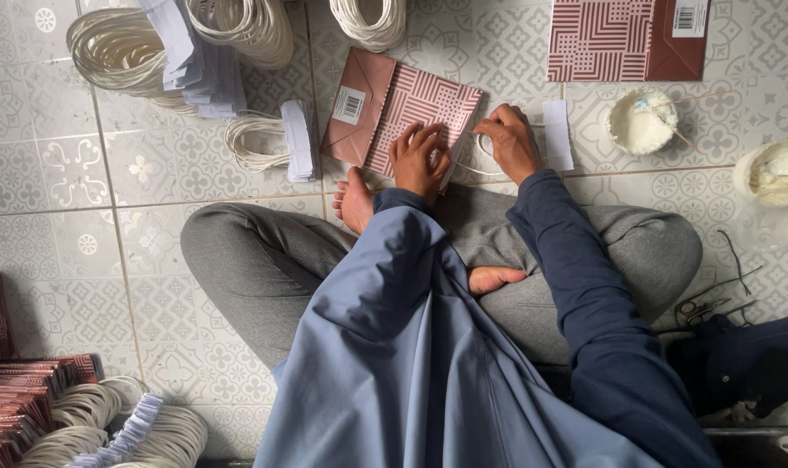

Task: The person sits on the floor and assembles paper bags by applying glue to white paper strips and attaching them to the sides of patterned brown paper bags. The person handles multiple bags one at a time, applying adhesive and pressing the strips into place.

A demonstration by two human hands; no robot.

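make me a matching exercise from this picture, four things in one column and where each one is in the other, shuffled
Things:
1. left hand
2. right hand
3. bowl of white paste
4. scissors

Places:
A. floor by the person's right knee
B. pressing flat on the patterned paper bag
C. tiles right of the white paper strip
D. pinching the white cord loop at the bag's edge

Pairs: 1-B, 2-D, 3-C, 4-A

Patterned tile floor [56,173]. Flat paper bag [400,110] centre; 2nd bag [623,39] at 1 o'clock. Cord coils [121,52] 11 o'clock, glue bowl [642,121] 2 o'clock.
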